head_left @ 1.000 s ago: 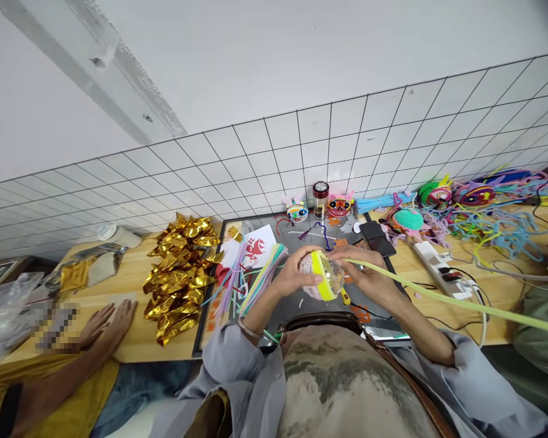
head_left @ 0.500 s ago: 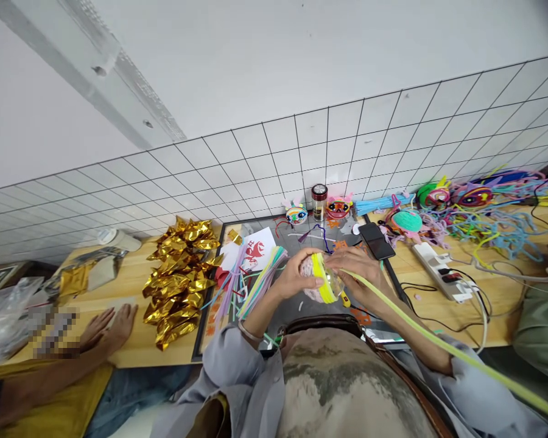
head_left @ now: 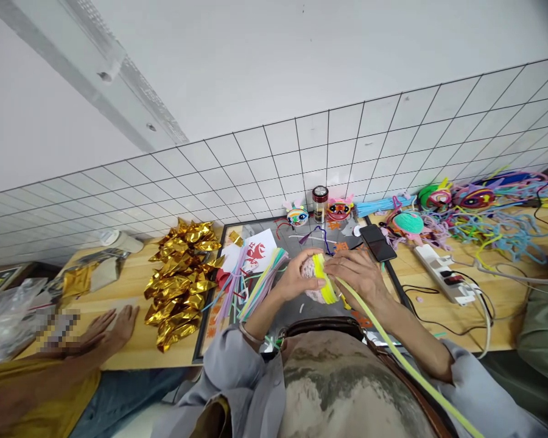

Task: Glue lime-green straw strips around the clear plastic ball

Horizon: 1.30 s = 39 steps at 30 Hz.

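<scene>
A small round ball (head_left: 319, 281), clear and partly wound with pink and yellow-green pipe cleaner, sits between both hands above the dark cutting mat (head_left: 296, 311). My left hand (head_left: 299, 275) is closed round its left side. My right hand (head_left: 357, 272) is closed over its right side and pinches a long yellow-green pipe cleaner (head_left: 393, 350). That strand trails down and right past my arm to the bottom edge. A bundle of coloured pipe cleaners (head_left: 256, 277) lies just left of my left hand.
A heap of gold foil pieces (head_left: 180, 274) lies on the wooden table to the left. Another person's hand (head_left: 103, 327) rests flat there. A black phone (head_left: 378, 241), a power strip (head_left: 442, 274), a jar (head_left: 320, 202) and tangled pipe cleaners (head_left: 488, 222) lie to the right.
My right hand has turned over the ball, and the free end of the yellow-green pipe cleaner has swung from pointing right to pointing down toward my body.
</scene>
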Available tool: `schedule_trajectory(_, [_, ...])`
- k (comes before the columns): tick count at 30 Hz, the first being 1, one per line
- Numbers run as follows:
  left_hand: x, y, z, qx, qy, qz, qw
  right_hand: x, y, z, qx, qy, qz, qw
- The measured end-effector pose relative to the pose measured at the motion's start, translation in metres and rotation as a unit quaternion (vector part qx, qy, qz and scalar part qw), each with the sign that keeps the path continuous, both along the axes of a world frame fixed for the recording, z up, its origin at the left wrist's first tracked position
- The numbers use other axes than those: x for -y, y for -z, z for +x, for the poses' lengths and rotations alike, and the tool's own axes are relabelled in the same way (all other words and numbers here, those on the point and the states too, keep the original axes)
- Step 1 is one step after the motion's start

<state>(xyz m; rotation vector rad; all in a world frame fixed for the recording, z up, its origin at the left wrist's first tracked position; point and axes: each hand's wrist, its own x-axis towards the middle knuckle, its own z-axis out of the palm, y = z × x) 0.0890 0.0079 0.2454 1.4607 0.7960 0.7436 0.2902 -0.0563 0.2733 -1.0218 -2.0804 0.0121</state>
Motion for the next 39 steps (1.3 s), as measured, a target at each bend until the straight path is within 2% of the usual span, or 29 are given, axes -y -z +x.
schedule_trajectory(8, [0.001, 0.004, -0.001, -0.01, 0.003, -0.007, 1.0, 0.006, -0.004, -0.002, 0.007, 0.006, -0.002, 1.0])
schedule_trajectory(14, [0.001, 0.01, 0.001, 0.017, -0.017, 0.014, 1.0, 0.008, -0.004, -0.007, 0.013, 0.031, 0.014, 0.999])
schedule_trajectory(24, [0.003, 0.007, 0.0, -0.014, -0.002, 0.003, 1.0, 0.008, -0.005, -0.008, 0.04, 0.039, 0.024, 0.998])
schedule_trajectory(32, [0.001, 0.008, 0.002, -0.003, -0.012, 0.042, 0.999, 0.008, -0.003, -0.012, 0.041, 0.04, 0.02, 0.998])
schedule_trajectory(36, [-0.002, 0.01, 0.002, 0.01, -0.016, 0.038, 0.999, 0.011, -0.002, -0.012, 0.009, 0.045, -0.003, 0.999])
schedule_trajectory(39, [-0.004, 0.012, 0.0, 0.016, -0.03, 0.03, 0.999, 0.015, 0.013, -0.001, -0.055, 0.075, -0.042, 0.995])
